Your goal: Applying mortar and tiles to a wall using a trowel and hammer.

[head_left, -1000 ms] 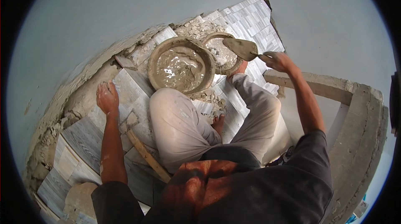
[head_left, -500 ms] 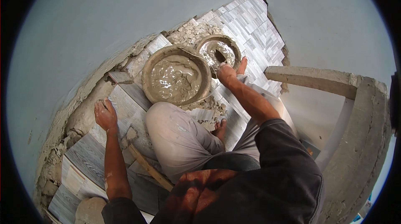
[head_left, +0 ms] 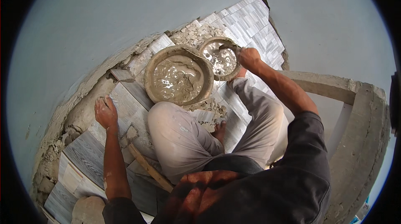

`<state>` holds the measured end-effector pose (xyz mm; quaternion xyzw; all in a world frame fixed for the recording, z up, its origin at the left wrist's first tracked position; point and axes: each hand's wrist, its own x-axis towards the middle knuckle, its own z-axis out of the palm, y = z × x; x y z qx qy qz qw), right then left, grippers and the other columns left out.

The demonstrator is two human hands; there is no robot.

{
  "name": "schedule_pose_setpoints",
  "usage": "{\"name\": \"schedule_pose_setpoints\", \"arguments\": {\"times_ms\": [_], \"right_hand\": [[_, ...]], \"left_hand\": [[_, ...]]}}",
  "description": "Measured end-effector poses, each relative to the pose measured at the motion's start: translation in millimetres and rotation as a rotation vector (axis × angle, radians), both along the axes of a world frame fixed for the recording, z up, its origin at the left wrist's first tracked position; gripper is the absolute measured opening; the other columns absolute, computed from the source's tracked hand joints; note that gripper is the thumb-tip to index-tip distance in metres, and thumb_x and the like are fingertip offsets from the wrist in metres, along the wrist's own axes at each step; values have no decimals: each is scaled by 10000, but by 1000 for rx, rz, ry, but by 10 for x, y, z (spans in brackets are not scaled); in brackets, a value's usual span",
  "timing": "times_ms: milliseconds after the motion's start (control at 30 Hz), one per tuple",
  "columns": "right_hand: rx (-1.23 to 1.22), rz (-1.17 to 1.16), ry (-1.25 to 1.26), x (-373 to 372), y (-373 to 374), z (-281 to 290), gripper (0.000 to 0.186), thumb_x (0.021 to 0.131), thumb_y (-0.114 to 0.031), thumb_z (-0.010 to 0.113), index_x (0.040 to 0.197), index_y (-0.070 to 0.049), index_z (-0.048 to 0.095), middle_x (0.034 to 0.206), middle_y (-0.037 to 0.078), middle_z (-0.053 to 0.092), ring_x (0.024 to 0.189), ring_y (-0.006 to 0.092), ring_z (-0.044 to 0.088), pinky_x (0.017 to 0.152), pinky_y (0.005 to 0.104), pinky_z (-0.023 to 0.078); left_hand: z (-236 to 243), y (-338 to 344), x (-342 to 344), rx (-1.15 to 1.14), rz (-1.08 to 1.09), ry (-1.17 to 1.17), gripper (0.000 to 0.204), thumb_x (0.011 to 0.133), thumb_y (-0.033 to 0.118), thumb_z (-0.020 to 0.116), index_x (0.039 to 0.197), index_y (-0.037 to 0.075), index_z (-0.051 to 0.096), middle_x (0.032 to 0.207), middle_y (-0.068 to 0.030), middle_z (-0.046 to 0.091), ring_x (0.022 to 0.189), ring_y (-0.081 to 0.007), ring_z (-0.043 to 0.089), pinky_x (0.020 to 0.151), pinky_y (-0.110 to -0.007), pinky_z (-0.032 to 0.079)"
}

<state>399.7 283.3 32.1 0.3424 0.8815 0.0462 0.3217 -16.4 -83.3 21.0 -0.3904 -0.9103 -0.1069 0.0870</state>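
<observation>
My right hand (head_left: 249,58) is closed round the handle of a trowel (head_left: 228,47). The trowel's dark blade reaches over the far right rim of the smaller bucket (head_left: 202,51), which holds wet grey mortar (head_left: 220,59). Just left of it stands the larger bucket (head_left: 149,82), also filled with wet mortar and fitted with a thin wire handle. On the left, my left hand (head_left: 106,113) is above the wood-look tiles beside the rough strip along the wall. Its fingers are curled in loosely, and nothing shows in them.
Grey wood-look tiles (head_left: 85,151) cover the floor near the broken wall edge (head_left: 75,117). Rubble (head_left: 196,34) lies behind the buckets and between my legs. A wooden strip (head_left: 148,166) is by my left knee. A concrete frame (head_left: 359,140) stands at the right.
My right hand has moved right and up with the trowel, from over the smaller bucket's middle to its far right rim. My right knee has swung outward. The left hand stays nearly in place.
</observation>
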Motion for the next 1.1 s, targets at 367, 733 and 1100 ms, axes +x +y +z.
{"name": "schedule_pose_setpoints", "arguments": {"times_ms": [367, 733, 1100], "right_hand": [[-8, -226, 72, 282, -139, -1430, 232, 869, -203, 515, 929, -89, 708, 943, 125, 703, 838, 266, 690, 735, 449, 513], [-43, -83, 73, 447, -431, -490, 263, 837, -308, 596, 862, -70, 706, 900, 143, 703, 904, 270, 683, 782, 400, 519], [-260, -646, 74, 322, 125, -764, 260, 795, -180, 569, 939, -5, 696, 1002, 178, 690, 986, 341, 653, 821, 401, 532]], "left_hand": [[-2, 3, -7, 17, -20, 8, 314, 960, 272, 492, 849, -5, 590, 879, -172, 589, 847, -374, 595, 737, -459, 472], [15, 13, 8, 85, -45, 111, 291, 949, 258, 507, 856, -2, 598, 881, -170, 597, 853, -365, 596, 746, -447, 475], [19, 16, -2, 27, -10, 35, 296, 948, 261, 513, 857, -6, 602, 881, -167, 603, 838, -362, 601, 741, -443, 476]]}}
